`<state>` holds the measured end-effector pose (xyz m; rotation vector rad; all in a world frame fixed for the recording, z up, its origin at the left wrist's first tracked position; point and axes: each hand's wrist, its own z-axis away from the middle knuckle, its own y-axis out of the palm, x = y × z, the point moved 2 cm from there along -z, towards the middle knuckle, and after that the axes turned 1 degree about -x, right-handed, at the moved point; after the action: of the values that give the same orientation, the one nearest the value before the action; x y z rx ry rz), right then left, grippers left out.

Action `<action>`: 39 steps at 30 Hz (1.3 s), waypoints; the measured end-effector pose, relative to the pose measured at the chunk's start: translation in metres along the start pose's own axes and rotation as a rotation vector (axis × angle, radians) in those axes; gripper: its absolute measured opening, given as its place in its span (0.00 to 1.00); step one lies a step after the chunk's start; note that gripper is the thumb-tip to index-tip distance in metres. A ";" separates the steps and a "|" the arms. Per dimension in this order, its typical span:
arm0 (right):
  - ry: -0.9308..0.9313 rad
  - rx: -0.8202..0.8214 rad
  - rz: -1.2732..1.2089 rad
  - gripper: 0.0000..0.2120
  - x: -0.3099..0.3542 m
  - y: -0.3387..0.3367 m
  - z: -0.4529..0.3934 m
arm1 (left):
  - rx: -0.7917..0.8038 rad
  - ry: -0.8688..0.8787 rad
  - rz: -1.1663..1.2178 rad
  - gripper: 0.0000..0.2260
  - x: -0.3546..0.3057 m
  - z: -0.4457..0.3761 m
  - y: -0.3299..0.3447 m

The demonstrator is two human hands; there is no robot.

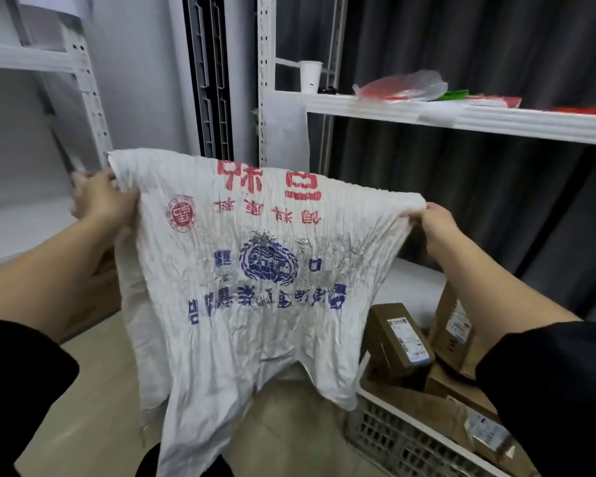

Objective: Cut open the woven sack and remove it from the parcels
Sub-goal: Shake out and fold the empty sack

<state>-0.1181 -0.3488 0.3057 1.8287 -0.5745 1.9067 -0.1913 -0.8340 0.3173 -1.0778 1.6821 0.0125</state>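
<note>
The white woven sack (255,270), printed upside down in red and blue, hangs flat and limp in front of me. My left hand (105,201) pinches its upper left corner. My right hand (436,223) pinches the upper right corner. The sack's ragged lower edge dangles above the floor. Brown cardboard parcels (398,335) with white labels lie heaped at the lower right, outside the sack, some of them in a grey plastic crate (393,438).
White metal shelving (461,115) stands ahead, its shelf carrying a paper cup (310,76) and red items in a clear bag (403,86). A dark curtain hangs behind it. Another white rack stands at the left. The beige floor (93,390) lies below.
</note>
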 end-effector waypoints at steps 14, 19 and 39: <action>-0.240 0.222 0.153 0.10 -0.021 0.028 0.007 | 0.266 -0.010 0.490 0.16 -0.022 0.016 0.015; -0.110 0.294 0.310 0.21 -0.029 0.036 0.005 | 0.132 -0.072 0.539 0.13 -0.024 0.009 0.012; -0.238 0.125 -0.013 0.34 -0.027 0.062 0.000 | 0.295 0.013 0.324 0.27 -0.024 0.024 0.018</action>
<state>-0.1525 -0.4003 0.2788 2.1529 -0.5271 1.7636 -0.1847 -0.7964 0.3168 -0.5813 1.7889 -0.0339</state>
